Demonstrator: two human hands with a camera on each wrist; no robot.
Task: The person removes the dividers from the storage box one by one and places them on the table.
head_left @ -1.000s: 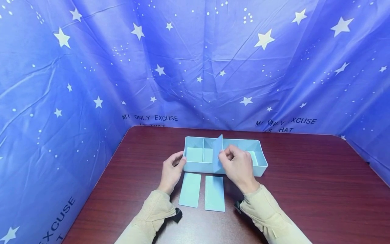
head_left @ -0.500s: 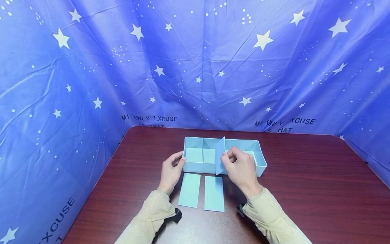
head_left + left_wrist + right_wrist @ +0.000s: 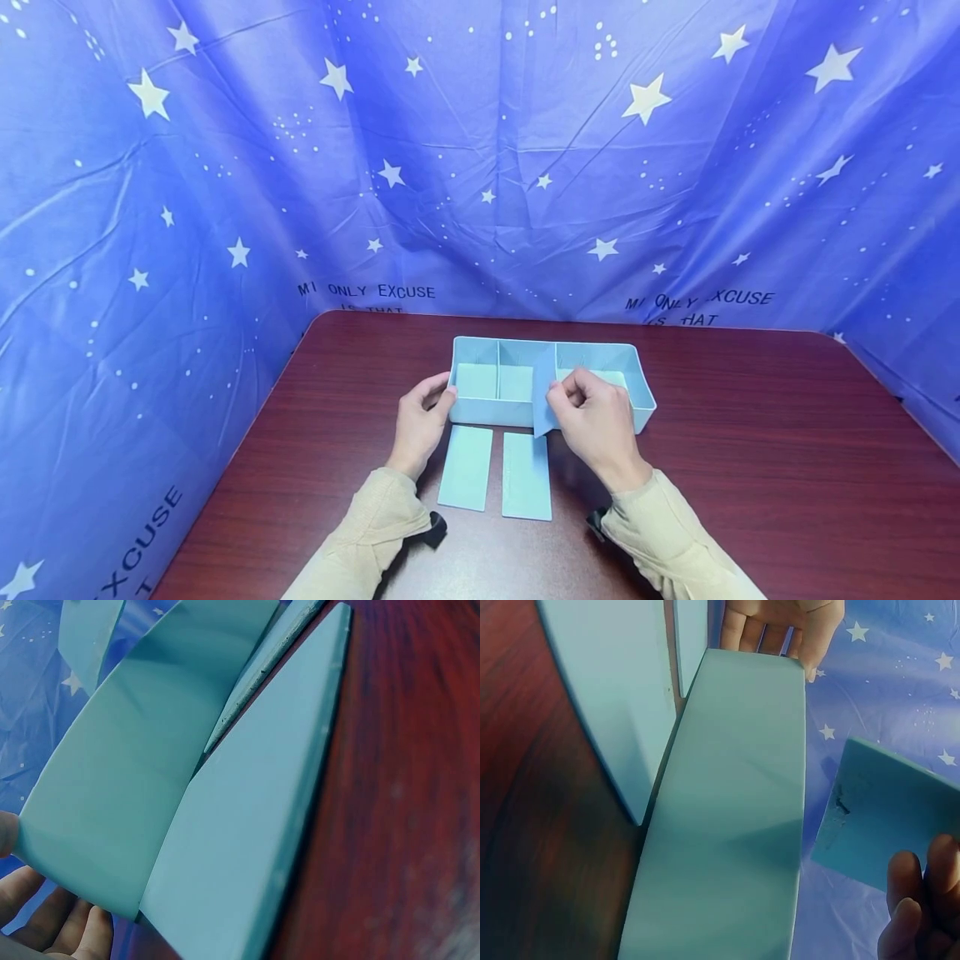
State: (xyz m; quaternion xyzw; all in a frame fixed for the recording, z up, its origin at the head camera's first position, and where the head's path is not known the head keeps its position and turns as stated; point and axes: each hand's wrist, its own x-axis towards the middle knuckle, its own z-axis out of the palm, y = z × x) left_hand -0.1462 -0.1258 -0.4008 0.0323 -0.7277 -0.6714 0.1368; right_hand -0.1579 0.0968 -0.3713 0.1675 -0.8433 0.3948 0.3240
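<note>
Pale blue, one panel [image 3: 543, 396] is slanting over one box [image 3: 491, 412] near mid-frame, its long axis running top to bottom, lower corner pointing down-frame. The right hand [image 3: 596, 421] is pinching it; the left hand [image 3: 422, 423] is gripping the box's left end. Two flat panels [image 3: 467, 468] are lying below on the bench [image 3: 337, 400]. Only the right wrist view is showing the raised panel's dark mark [image 3: 842, 804].

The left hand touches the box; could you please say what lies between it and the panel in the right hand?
Between the left hand and the held panel, the head view shows the left part of the box, crossed by one divider.
</note>
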